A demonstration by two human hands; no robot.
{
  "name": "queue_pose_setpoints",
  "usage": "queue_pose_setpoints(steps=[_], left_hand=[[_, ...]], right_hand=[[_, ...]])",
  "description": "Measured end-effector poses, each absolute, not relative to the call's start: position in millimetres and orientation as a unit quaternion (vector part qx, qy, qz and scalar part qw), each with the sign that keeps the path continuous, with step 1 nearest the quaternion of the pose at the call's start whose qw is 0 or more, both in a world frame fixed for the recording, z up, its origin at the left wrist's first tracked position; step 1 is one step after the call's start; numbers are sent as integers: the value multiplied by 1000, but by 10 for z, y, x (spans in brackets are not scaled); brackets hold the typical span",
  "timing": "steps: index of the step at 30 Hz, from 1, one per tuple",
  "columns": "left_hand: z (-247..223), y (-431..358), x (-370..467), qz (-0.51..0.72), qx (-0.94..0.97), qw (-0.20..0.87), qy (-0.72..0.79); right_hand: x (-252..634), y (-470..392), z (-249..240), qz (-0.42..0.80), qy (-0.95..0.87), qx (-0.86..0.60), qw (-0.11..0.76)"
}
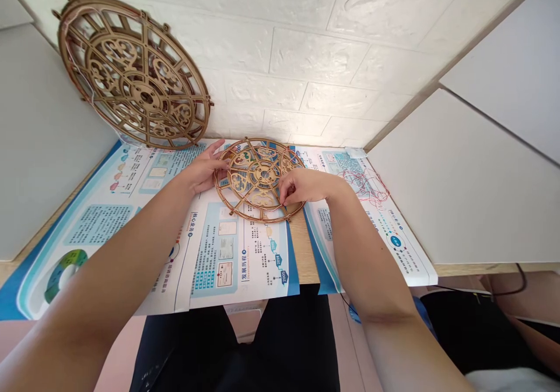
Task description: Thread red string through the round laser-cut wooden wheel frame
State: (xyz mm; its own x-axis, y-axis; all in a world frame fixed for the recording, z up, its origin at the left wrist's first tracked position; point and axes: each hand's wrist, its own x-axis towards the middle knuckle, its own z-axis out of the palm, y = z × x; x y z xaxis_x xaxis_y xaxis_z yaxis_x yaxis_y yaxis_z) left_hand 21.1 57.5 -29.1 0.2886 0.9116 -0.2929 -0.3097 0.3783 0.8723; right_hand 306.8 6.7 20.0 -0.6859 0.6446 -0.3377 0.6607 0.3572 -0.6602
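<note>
A round, bronze-coloured openwork panel point(265, 174) with scroll ornaments and spokes lies on the poster-covered table in front of me. My left hand point(206, 169) grips its left rim, with some fingers over the edge and one stretched out toward the wall. Over the panel's lower right part, my right hand point(297, 188) is closed in a pinch. A thin wire point(269, 209) runs along the near rim up to those pinched fingertips. The wire's end is hidden by the hand.
Larger stacked openwork panels point(144, 91) lean against the white brick-patterned wall point(315, 53) at the back left. Loose reddish wire point(370, 186) lies tangled at the right. Printed posters point(245, 275) cover the table. Grey boards stand at both sides; another person's dark-clothed leg point(468, 328) shows lower right.
</note>
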Motion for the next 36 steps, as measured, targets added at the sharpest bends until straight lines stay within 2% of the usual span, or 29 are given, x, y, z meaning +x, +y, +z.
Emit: queue_pose_setpoints(steps=[26,36], left_hand=[[-256,552,258,417,384,686,457],[-234,539,271,418,384,685,457]], right_hand=[[3036,7,272,-379,825,417,40],[3028,29,226,-387,816,430,9]])
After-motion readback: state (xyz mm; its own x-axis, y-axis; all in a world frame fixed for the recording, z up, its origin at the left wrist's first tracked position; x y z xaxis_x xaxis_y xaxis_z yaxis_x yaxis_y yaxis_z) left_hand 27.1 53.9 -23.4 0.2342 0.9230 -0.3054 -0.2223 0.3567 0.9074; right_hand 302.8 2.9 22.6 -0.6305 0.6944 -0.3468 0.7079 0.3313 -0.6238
